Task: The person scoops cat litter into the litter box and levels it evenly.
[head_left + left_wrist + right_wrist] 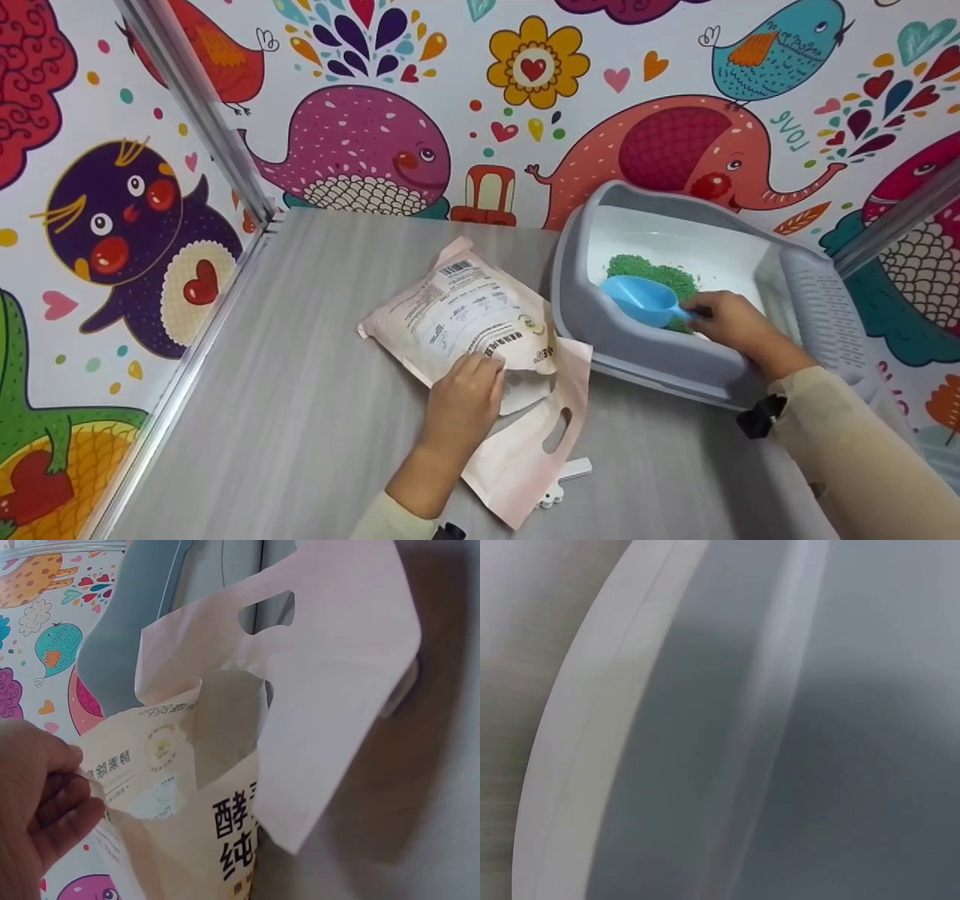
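Note:
My left hand [463, 397] pinches the opened edge of a pale pink printed bag [465, 311] that lies on the table. In the left wrist view, the mouth of the bag gapes, and the flap with a cut-out handle [337, 667] hangs to one side. My right hand [731, 326] grips the handle of a light blue scoop [640, 300] just inside the near wall of a grey litter box [652, 364]. Green granules [634, 266] lie in a heap on the box's white floor, partly behind the scoop. The right wrist view shows only the box's grey side, blurred.
A white object [576, 469] sticks out from under the bag's flap on the grey wood-look table [300, 375]. Cartoon-printed walls [480, 90] stand behind and at the left, with a metal corner post [217, 112]. The litter box has a ribbed step [829, 307] at its right.

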Available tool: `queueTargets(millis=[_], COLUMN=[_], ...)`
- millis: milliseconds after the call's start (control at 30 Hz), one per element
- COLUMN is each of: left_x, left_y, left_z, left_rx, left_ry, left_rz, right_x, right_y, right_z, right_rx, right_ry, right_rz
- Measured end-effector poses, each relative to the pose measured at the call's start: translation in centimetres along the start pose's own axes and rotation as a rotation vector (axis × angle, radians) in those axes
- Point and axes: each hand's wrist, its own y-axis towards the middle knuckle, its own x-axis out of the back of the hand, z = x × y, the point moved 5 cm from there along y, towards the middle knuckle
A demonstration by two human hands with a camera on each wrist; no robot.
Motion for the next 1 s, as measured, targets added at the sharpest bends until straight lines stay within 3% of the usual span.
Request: queueTargets(millis=[400,733,833,1000], left_x=[-0.1,-0.1,-0.1,-0.1], left_y=[0.1,0.0,0.0,0.0], left_z=[-0.2,-0.2,-0.1,0.0], left_rx=[0.0,-0.011,-0.008,-0.006], left_ry=[0.004,0.004,0.003,0.004], left_rz=[0.022,0.007,0.01,0.016], right_x=[0.5,1.1,1.3,1.5], right_y=[-0.4,-1.3,-1.5,-1.7], right_z=[-2.4,-4.9,-5.0,-5.0], right_rx=[-0.11,-0.326,-0.323,-0.314], right_ry=[-0.021,-0.061,-0.049,-0.059], right_rz=[-0.12,-0.025,-0.005,-0.065])
